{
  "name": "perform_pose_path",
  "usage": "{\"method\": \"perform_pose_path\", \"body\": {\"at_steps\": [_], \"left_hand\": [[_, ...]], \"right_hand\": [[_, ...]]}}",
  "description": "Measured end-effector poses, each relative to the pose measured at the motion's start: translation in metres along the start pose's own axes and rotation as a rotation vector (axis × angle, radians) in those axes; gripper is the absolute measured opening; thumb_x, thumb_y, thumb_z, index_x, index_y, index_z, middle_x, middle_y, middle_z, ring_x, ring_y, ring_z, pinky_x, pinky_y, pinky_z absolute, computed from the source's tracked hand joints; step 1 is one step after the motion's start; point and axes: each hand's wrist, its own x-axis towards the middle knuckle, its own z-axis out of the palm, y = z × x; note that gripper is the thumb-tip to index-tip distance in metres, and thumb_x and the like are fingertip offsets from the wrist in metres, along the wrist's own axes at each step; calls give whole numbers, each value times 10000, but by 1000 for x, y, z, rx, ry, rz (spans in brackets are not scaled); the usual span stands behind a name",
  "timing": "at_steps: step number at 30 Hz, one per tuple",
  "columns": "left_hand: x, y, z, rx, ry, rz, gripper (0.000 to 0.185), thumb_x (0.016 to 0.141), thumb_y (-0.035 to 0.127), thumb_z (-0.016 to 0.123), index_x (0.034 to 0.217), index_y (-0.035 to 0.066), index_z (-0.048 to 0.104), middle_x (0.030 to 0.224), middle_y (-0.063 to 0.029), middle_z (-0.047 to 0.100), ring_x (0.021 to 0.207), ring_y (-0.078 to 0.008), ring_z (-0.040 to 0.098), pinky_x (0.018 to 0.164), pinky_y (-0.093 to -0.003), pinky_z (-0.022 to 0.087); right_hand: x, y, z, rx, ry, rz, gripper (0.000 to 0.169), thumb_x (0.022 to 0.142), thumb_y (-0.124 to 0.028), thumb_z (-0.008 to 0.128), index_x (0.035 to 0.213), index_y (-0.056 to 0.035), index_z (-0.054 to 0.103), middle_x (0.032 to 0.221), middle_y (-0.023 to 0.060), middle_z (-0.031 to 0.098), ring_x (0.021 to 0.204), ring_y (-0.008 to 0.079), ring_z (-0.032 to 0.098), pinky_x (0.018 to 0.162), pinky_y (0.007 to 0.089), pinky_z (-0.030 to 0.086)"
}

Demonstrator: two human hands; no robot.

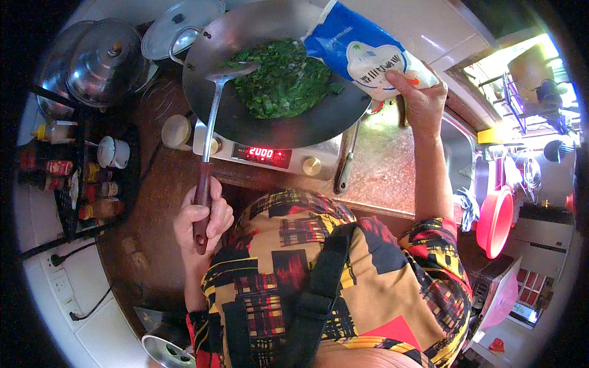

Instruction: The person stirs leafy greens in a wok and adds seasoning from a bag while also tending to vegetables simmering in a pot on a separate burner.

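Note:
My left hand (204,218) is closed around the brown handle of a metal wok spatula (214,119), whose blade rests at the left side of chopped leafy greens (285,83). The greens lie in a dark wok (299,133) on an induction cooker (271,161) with a lit red display. In my right hand (423,101) is a blue and white plastic bag (368,55) bearing writing, tilted over the wok's right side with its top end towards the greens. Small white bits show on the greens near the bag. What is inside the bag is hidden.
A knife (347,170) lies right of the cooker, beside the counter edge. Lidded metal pots (103,64) and a glass lid (177,27) stand at the upper left. A spice rack (83,170) with jars is at left. A sink (460,158) and a red basin (494,223) are at right.

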Motion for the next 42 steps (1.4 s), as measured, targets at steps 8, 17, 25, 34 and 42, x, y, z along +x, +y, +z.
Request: {"method": "perform_pose_path", "body": {"at_steps": [8,17,25,34,42], "left_hand": [[2,0,-13,-40,-43,16,303,815,200,606,1004,47,425,489,-32,452,417,-114,376,431,-262,270],[11,-6,-23,-84,-122,13,282,815,182,588,998,47,422,487,-42,455,414,-121,382,420,-263,269],[7,-5,-14,-48,-87,24,272,816,176,580,998,49,422,484,-46,454,399,-123,376,407,-268,268],[3,-12,-25,-81,-85,54,272,811,173,591,991,55,424,481,-48,452,395,-134,364,412,-272,253],[5,-13,-28,-74,-111,38,277,809,174,595,995,53,429,490,-58,462,404,-139,368,415,-277,259]], "right_hand": [[-3,-11,28,-141,-48,-31,310,687,-127,834,921,21,695,842,82,711,730,119,658,663,257,530],[15,7,-3,-83,102,-78,336,694,-150,825,949,26,694,829,78,706,722,123,653,677,255,529],[20,-5,-3,3,143,-53,290,701,-110,807,917,35,678,848,89,700,733,136,650,675,264,528],[28,9,-19,-60,150,-37,317,696,-78,799,964,45,685,866,81,703,747,137,650,689,271,522],[24,5,-6,-132,125,6,283,733,-46,776,989,33,683,893,84,702,787,152,660,727,278,524]]}}
